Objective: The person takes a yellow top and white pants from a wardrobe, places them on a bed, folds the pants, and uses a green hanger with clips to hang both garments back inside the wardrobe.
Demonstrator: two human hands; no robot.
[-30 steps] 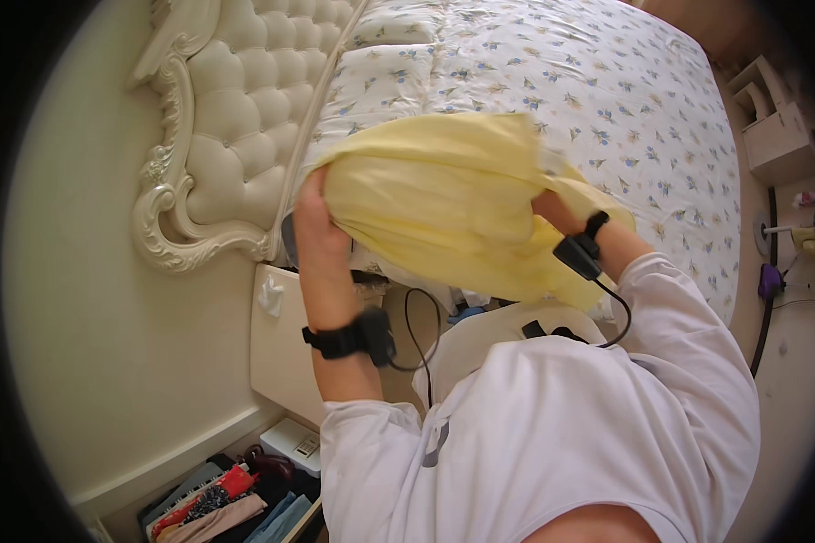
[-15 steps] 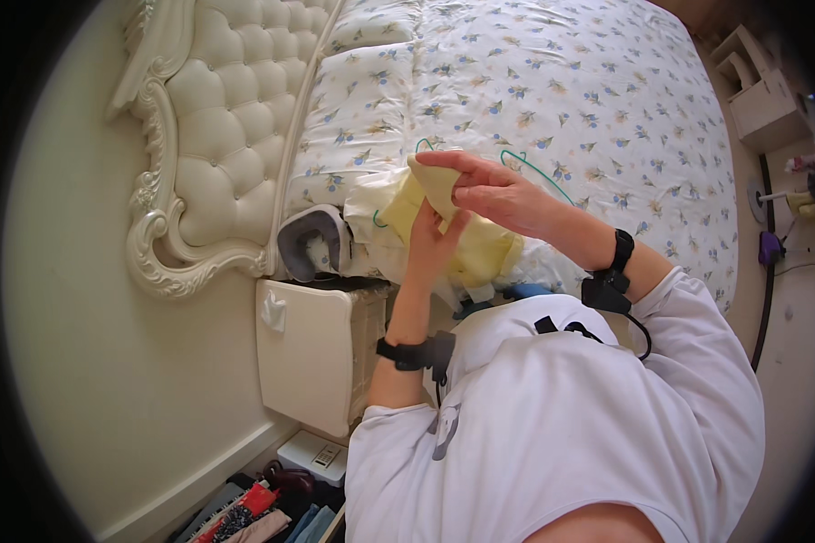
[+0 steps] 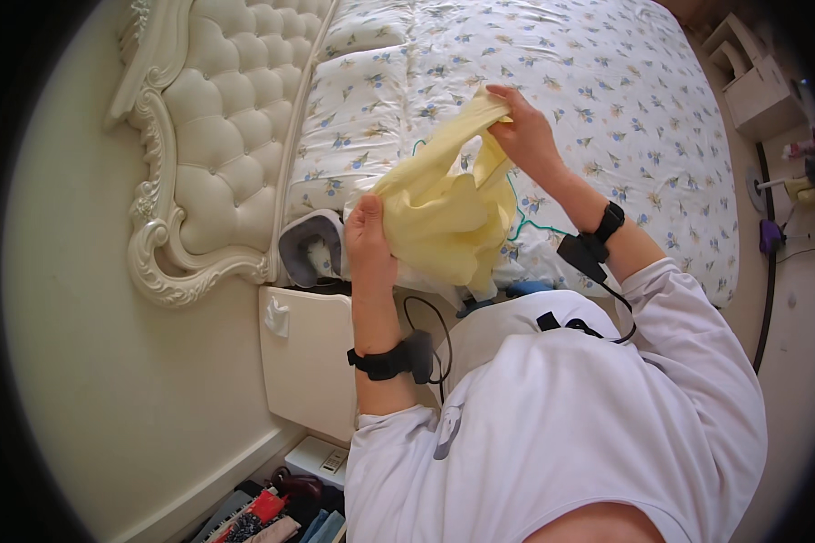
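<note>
A pale yellow garment is stretched between my two hands above the near edge of the bed; its exact kind does not show. My left hand grips its left end, fingers closed on the cloth. Farther off and to the right, my right hand pinches the other end, raised over the bedding. The cloth hangs down in loose folds between them, with a gap near my right hand. Under and beside it, parts of a green wire hanger stick out on the bed.
A bed with floral bedding fills the far side, its tufted headboard at the left. A grey neck pillow lies by a white nightstand. At the lower left, folded clothes sit beside a white box.
My hands have moved apart, the right one away and up, the left one leftward. The yellow garment, bunched before, is now lifted and spread between them.
</note>
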